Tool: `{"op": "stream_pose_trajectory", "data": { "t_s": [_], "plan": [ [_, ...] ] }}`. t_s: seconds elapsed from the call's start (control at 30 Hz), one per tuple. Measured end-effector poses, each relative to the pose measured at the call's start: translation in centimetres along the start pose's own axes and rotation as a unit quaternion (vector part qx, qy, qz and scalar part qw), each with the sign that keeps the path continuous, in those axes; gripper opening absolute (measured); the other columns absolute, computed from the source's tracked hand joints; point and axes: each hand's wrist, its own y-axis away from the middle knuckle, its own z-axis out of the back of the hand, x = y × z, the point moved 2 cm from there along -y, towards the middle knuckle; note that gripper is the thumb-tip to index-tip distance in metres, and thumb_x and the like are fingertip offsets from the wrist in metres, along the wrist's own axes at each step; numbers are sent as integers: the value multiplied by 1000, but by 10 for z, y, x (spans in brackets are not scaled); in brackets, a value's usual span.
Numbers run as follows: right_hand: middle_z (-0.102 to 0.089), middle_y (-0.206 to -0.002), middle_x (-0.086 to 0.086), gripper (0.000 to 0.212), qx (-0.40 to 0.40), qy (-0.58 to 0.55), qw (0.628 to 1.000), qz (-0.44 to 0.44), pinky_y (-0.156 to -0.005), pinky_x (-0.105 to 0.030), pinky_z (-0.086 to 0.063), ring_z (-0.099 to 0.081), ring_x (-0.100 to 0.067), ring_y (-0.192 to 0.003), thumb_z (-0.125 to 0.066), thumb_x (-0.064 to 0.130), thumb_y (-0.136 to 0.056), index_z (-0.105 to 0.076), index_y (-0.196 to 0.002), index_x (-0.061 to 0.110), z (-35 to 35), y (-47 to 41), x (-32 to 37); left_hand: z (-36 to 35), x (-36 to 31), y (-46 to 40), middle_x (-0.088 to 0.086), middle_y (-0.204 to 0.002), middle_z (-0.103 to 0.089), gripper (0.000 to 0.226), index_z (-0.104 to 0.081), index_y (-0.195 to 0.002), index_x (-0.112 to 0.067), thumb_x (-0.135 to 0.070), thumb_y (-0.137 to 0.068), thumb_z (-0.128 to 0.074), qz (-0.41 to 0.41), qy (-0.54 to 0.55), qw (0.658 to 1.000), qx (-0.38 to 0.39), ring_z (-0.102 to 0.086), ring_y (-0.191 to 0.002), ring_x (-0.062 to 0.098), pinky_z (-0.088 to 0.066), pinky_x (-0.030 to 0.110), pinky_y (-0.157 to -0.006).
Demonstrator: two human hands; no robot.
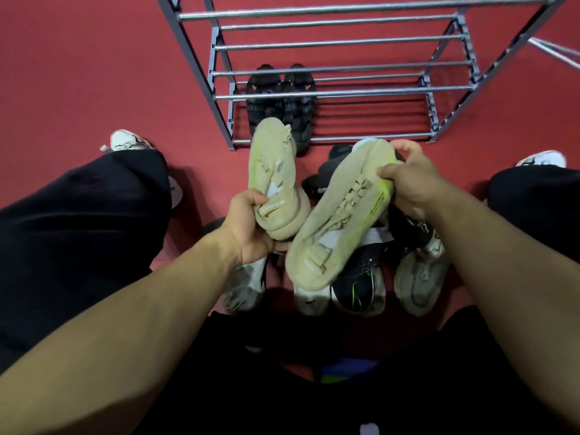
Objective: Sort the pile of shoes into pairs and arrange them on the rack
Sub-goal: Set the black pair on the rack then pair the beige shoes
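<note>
My left hand [248, 224] grips the heel of a beige shoe [276, 171] with a yellow-green stripe, its toe pointing toward the rack. My right hand [411, 180] holds the matching beige shoe [332, 227] by one end, sole turned up. Both shoes hang above the pile of shoes [361, 277] on the red floor. A pair of black shoes [281, 105] with orange marks stands on the lowest shelf of the grey metal rack [339, 45], at its left end.
The pile holds a black shoe with a green stripe [356, 287], a grey-beige shoe [420, 277] and white shoes [244, 284]. My knees in black trousers [81, 227] flank the pile. The rack's upper bars carry nothing.
</note>
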Motion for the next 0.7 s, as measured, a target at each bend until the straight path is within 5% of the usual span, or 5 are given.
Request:
{"op": "stream_pose_trajectory", "data": {
  "t_s": [0.2, 0.4, 0.47, 0.57, 0.7],
  "plan": [
    [-64, -109, -12, 39, -87, -2, 996, -4, -66, -55, -58, -67, -30, -77, -51, -2, -84, -52, -110, 27, 1, 1, 3, -23, 4, 3, 9, -88, -65, 43, -65, -95, -10, -29, -65, -40, 64, -25, 987, 146, -61, -80, 27, -49, 34, -75],
    [-74, -82, -6, 18, -37, -200, 976, -77, -70, -39, -60, -70, -20, -71, -56, 26, -95, -62, -106, 13, -12, 15, 12, -34, 9, 5, 13, -95, -57, 48, -60, -105, -7, -23, -64, -41, 33, -36, 990, 133, -55, -84, 28, -43, 36, -81],
    [-70, -100, -3, 35, 7, -242, 962, -123, -74, -36, -57, -68, -20, -86, -56, 42, -93, -61, -114, 15, -13, 17, 7, -30, 4, 7, 11, -92, -62, 45, -65, -98, -8, -23, -62, -43, 8, -23, 994, 111, -58, -83, 28, -45, 37, -81],
    [-57, -111, -4, 51, 109, -130, 968, -183, -84, -40, -53, -58, -23, -94, -56, 53, -88, -47, -130, 26, -20, 29, 3, -21, -5, 9, 9, -90, -64, 42, -67, -93, -9, -22, -59, -46, -35, -8, 997, 67, -60, -82, 27, -44, 36, -81],
    [-59, -107, -3, 35, 204, 46, 959, -194, -83, -40, -53, -59, -21, -95, -58, 49, -89, -55, -114, 25, -38, 47, -1, -15, -14, 13, 11, -94, -65, 49, -64, -101, -6, -21, -58, -46, -69, 49, 995, 50, -62, -86, 29, -50, 38, -83]
  ]
}}
